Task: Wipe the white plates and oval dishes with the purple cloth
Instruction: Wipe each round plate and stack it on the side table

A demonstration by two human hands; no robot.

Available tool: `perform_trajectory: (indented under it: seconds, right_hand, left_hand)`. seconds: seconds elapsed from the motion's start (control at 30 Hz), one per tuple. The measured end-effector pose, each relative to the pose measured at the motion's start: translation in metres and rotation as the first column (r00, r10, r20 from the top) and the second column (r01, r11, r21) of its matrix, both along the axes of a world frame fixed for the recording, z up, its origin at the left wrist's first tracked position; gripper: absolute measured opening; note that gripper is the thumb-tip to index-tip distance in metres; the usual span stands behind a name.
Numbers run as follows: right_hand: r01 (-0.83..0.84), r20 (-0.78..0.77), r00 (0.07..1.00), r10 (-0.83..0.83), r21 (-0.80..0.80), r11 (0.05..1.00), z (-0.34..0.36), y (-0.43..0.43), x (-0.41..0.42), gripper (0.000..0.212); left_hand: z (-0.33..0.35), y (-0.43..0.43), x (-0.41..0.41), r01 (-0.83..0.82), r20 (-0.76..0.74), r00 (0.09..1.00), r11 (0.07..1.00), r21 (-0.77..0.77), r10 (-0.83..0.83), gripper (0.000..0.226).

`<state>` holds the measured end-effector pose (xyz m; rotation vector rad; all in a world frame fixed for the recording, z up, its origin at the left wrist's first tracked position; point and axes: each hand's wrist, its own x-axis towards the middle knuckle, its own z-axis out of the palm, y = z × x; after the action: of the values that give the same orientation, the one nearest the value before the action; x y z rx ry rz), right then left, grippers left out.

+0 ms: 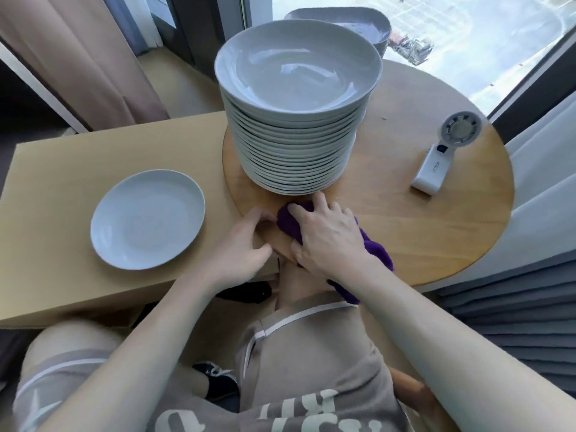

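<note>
A tall stack of white plates (296,157) stands on the round wooden table (420,229). A single white plate (148,218) lies to the left on a tan box (62,169). Behind the tall stack, by the window, is a stack of oval dishes (352,23). The purple cloth (377,249) lies bunched at the table's near edge and hangs over it. My right hand (327,232) lies on the cloth, fingers and thumb curled round its left end. My left hand (240,244) rests beside it at the table's rim with loosely curled fingers, holding nothing.
A white hand-held fan (442,154) lies on the right side of the table. Curtains hang at the left and right, and a window runs along the back. My knees and a dark shoe are below the table's edge.
</note>
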<state>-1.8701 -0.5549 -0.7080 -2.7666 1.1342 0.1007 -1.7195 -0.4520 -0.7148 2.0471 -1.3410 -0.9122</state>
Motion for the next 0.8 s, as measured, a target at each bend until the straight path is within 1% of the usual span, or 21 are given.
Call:
perform_trajectory:
  seconds: [0.03, 0.1, 0.2, 0.27, 0.33, 0.4, 0.47, 0.53, 0.6, 0.67, 0.73, 0.8]
  right_hand:
    - [-0.046, 0.002, 0.999, 0.046, 0.013, 0.999, 0.001, 0.005, 0.003, 0.049]
    - [-0.100, -0.003, 0.995, 0.101, 0.072, 0.992, 0.004, 0.007, 0.003, 0.054]
    - [-0.064, -0.009, 0.998, 0.066, 0.178, 0.982, 0.010, -0.003, -0.012, 0.063]
    - [0.038, -0.017, 0.999, -0.035, 0.184, 0.982, 0.011, -0.020, -0.027, 0.063]
    - [0.184, -0.024, 0.983, -0.182, 0.152, 0.971, 0.011, -0.041, -0.043, 0.060]
    - [0.334, -0.027, 0.943, -0.333, 0.105, 0.937, 0.009, -0.064, -0.056, 0.058]
    - [0.468, -0.018, 0.883, -0.469, 0.085, 0.879, 0.006, -0.083, -0.061, 0.058]
    - [0.554, -0.014, 0.832, -0.555, 0.082, 0.828, 0.004, -0.093, -0.057, 0.057]
    - [0.560, -0.023, 0.828, -0.560, 0.058, 0.826, 0.002, -0.094, -0.044, 0.054]
    - [0.481, -0.035, 0.877, -0.480, 0.036, 0.876, 0.003, -0.090, -0.030, 0.050]
    - [0.403, -0.047, 0.915, -0.401, 0.052, 0.914, 0.005, -0.084, -0.023, 0.048]
    - [0.368, -0.065, 0.929, -0.364, 0.094, 0.925, 0.007, -0.075, -0.024, 0.052]
  left_hand:
    - [0.001, 0.001, 0.002, -0.012, -0.020, 1.000, 1.000, -0.007, 0.012, 0.039]
    - [0.007, 0.005, 0.009, -0.042, -0.007, 0.999, 0.999, -0.012, 0.042, 0.040]
    - [0.022, 0.012, 0.026, -0.085, 0.038, 0.995, 0.995, -0.047, 0.087, 0.037]
    - [0.031, 0.015, 0.035, -0.099, 0.031, 0.994, 0.990, -0.097, 0.102, 0.033]
    - [0.039, 0.017, 0.039, -0.094, 0.015, 0.995, 0.987, -0.130, 0.096, 0.029]
    - [0.046, 0.018, 0.040, -0.086, 0.009, 0.996, 0.985, -0.153, 0.089, 0.027]
    - [0.051, 0.016, 0.039, -0.082, 0.007, 0.996, 0.981, -0.178, 0.085, 0.027]
    - [0.057, 0.012, 0.037, -0.073, 0.008, 0.997, 0.974, -0.216, 0.077, 0.027]
    - [0.063, 0.008, 0.035, -0.057, 0.010, 0.998, 0.965, -0.256, 0.062, 0.027]
    - [0.068, 0.004, 0.033, -0.036, 0.018, 0.999, 0.957, -0.287, 0.043, 0.027]
    - [0.072, 0.002, 0.032, -0.017, 0.033, 0.999, 0.950, -0.311, 0.029, 0.028]
    - [0.075, 0.002, 0.031, -0.006, 0.051, 0.998, 0.946, -0.325, 0.024, 0.029]
